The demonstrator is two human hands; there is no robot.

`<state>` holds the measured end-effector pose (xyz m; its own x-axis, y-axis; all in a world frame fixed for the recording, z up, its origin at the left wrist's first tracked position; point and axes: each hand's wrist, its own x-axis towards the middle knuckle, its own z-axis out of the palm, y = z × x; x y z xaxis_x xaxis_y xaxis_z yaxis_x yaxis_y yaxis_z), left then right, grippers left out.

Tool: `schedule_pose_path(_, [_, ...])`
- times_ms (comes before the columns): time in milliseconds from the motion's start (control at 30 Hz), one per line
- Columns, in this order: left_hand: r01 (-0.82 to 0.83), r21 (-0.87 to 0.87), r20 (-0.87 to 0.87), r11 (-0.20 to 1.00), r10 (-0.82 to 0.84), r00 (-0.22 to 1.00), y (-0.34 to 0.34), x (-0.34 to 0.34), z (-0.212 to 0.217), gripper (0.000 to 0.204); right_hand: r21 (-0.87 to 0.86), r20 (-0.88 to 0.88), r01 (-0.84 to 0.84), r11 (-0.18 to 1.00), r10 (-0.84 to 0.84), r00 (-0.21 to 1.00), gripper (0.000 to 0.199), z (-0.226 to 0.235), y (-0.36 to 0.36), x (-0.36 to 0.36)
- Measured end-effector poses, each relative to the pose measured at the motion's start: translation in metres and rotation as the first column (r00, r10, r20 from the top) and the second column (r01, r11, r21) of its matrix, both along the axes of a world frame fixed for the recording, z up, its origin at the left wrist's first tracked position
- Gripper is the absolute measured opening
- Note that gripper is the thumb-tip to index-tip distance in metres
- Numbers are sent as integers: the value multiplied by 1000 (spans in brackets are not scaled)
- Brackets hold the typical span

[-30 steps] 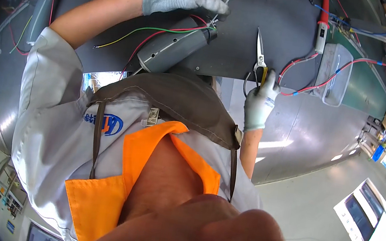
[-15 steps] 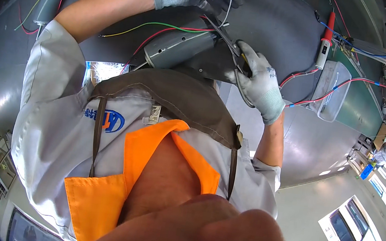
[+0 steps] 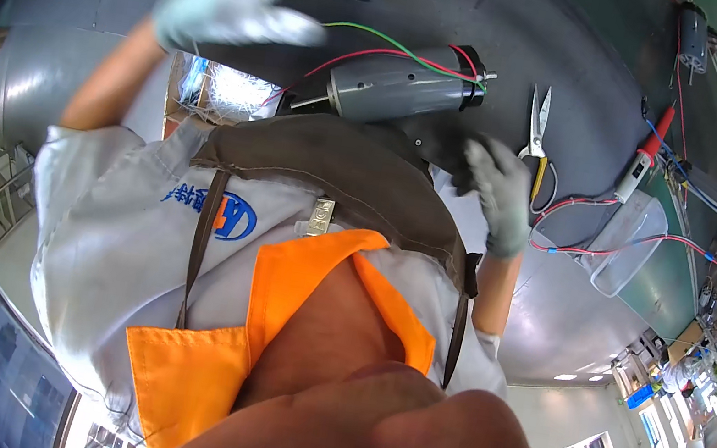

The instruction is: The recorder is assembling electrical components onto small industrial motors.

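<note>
In front of my apron lies a grey cylindrical motor (image 3: 387, 94) with a black end cap, a thin shaft and red and green wires. My left hand (image 3: 247, 8), in a pale glove, hovers to the left of it, fingers spread and nothing in them. To its right, close to the apron edge, is my gloved right hand (image 3: 501, 199); its fingers are dark and smeared by motion, so their grip does not show. Scissors (image 3: 537, 130) with yellow on the handle lie just beyond the right hand, blades apart and pointing away.
A red and white soldering iron (image 3: 641, 160) and its red cable lie on the right, near a clear plastic tray (image 3: 622, 249). Another motor (image 3: 693, 42) is at the far right. A carton (image 3: 182, 105) with shiny pale material stands at the near left.
The scissors have left my right hand and now lie on the table. My left hand has come away from the white wire and moved left. In view, the motor has shifted right.
</note>
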<state>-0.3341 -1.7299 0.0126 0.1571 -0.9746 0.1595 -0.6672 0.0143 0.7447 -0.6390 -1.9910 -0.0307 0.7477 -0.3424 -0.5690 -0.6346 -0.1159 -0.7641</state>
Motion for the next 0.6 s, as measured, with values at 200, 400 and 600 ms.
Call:
schedule_pose_path(200, [-319,-326,135,890,377,916,-39,-86,-76,59,603,264,-53,796,-137,955,38,-6,27,94])
schedule_pose_path(400, [-824,-227,-22,520,843,538,-190,27,-46,35,353,618,73,933,-291,730,67,-49,-43,237])
schedule_pose_path(600, [-428,173,-865,887,345,364,-97,83,-83,36,126,698,377,918,-352,623,43,-16,-69,126])
